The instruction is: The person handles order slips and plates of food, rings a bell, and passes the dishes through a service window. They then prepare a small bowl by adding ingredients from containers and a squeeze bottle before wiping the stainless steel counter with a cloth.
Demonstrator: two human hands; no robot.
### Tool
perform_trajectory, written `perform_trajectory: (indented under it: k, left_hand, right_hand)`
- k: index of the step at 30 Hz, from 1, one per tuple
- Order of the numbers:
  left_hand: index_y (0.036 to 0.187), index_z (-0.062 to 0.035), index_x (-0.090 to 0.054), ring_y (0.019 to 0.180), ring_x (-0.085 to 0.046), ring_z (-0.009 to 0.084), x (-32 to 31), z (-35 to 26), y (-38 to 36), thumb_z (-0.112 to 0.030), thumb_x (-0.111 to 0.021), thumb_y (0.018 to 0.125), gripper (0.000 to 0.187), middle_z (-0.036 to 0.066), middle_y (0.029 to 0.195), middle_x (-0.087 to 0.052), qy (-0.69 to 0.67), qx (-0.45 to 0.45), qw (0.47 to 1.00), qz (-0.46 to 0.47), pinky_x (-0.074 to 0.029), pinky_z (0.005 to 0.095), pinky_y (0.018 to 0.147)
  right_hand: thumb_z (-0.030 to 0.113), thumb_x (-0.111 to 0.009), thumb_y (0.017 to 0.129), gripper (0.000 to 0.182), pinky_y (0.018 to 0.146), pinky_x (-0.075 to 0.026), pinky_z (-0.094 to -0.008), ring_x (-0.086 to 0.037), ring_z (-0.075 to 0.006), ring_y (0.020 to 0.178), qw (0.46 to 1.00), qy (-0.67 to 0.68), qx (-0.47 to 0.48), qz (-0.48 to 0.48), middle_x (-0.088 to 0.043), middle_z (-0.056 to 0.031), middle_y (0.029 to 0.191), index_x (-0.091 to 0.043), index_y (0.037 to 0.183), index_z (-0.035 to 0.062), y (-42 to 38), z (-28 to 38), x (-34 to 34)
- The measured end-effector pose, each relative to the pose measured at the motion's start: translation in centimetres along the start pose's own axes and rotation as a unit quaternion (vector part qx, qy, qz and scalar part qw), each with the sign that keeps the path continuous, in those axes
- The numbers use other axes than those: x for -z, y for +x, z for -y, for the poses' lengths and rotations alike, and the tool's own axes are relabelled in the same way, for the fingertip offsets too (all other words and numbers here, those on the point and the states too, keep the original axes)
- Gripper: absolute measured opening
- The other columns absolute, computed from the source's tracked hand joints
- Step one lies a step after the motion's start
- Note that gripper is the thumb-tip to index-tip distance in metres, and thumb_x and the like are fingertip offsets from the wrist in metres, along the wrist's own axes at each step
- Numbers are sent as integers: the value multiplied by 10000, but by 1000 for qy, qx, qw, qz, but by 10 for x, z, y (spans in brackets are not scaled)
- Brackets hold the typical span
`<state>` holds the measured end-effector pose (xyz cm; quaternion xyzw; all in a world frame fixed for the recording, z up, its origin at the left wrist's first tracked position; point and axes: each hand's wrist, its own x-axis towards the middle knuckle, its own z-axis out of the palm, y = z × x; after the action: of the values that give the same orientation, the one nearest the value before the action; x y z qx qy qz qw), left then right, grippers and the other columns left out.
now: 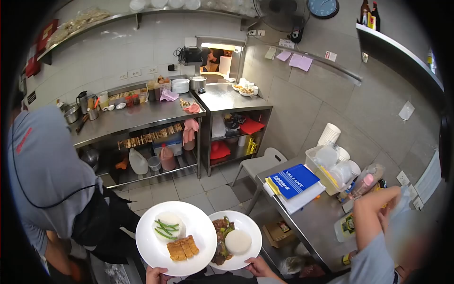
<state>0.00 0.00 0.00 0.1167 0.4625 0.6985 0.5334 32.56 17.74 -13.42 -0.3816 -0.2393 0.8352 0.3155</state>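
My left hand (157,275) grips the near rim of a large white plate (198,218). On that plate lie a mound of rice (162,233) topped with green beans (165,226) and a sliced piece of golden-brown crispy meat (182,248). By its lower right rim, my right hand (258,266) holds a second white plate (254,230). It carries a dome of rice (238,242) beside dark saucy meat with green vegetables (221,236). The first plate partly overlaps the second. Fingers under both plates are hidden.
To my left stands a co-worker in a grey shirt (56,161); another person's arm (371,217) reaches over the right-hand steel table (309,229), which holds a blue record book (293,182). Ahead are a steel counter (142,116), a serving window (220,59) and a grey chair (260,165).
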Motion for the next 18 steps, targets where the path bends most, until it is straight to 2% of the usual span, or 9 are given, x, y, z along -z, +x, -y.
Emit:
perform_trajectory:
  k: [2, 3, 6, 8, 11, 12, 15, 18]
  left_hand:
    - [1186, -9, -456, 933, -590, 240, -19, -16, -4, -18, -591, 712, 493, 131, 1056, -567, -20, 10, 997, -79, -508, 307, 793]
    - [1160, -4, -474, 926, -589, 234, -7, -58, 76, -11, -587, 711, 462, 127, 1034, -575, 12, 25, 994, -105, -506, 307, 781]
    - [1098, 3, -516, 894, -588, 215, -21, -95, 177, 1, -579, 711, 391, 110, 982, -595, 24, 16, 995, -95, -503, 300, 732]
    - [1080, -1, -527, 861, -592, 199, -25, -112, 233, 0, -579, 713, 370, 96, 966, -600, 5, 51, 994, -93, -502, 282, 683]
    - [1071, -9, -532, 810, -594, 179, -62, -136, 312, -18, -576, 726, 348, 82, 949, -602, -27, 21, 996, -81, -490, 261, 615]
    - [1100, 9, -522, 844, -601, 190, -60, -144, 342, -14, -567, 742, 361, 99, 1003, -601, -15, 61, 996, -65, -514, 258, 643]
    - [1337, -17, -272, 957, -613, 377, -75, -143, 437, -64, -509, 710, 672, 231, 1214, -496, -28, 6, 997, 68, -581, 490, 690]
    - [1305, 11, -305, 919, -632, 347, -102, -144, 503, -61, -501, 715, 626, 209, 1148, -544, -40, 20, 997, 55, -593, 449, 680]
  right_hand:
    - [-61, -514, 761, 535, 837, -530, -459, -584, -349, 1028, 999, 17, 27, 9, -527, -210, 1191, -355, 1271, -48, -10, 14, -6]
    - [-64, -512, 760, 532, 835, -532, -455, -588, -347, 1020, 999, 48, -1, -4, -532, -209, 1184, -359, 1269, -47, 62, 21, -43]
    - [-72, -509, 757, 530, 833, -532, -453, -596, -349, 1004, 999, 41, 12, -12, -540, -211, 1170, -364, 1266, -44, 137, 84, -72]
    - [-75, -508, 752, 539, 839, -527, -460, -589, -355, 1016, 998, 40, 41, -38, -532, -214, 1180, -360, 1270, -46, 172, 102, -82]
    - [-76, -510, 750, 545, 848, -519, -472, -581, -361, 1029, 994, 42, 66, -73, -530, -213, 1185, -358, 1273, -45, 214, 133, -96]
    - [-75, -511, 751, 546, 851, -516, -476, -578, -362, 1033, 993, 45, 74, -80, -531, -211, 1185, -359, 1274, -44, 232, 145, -103]
    - [-83, -505, 750, 543, 868, -504, -484, -569, -361, 1047, 986, 109, 108, -73, -529, -206, 1193, -366, 1273, -42, 284, 187, -110]
    - [-78, -510, 741, 523, 894, -480, -501, -553, -356, 1068, 985, 95, 117, -83, -524, -202, 1194, -402, 1251, -34, 350, 228, -97]
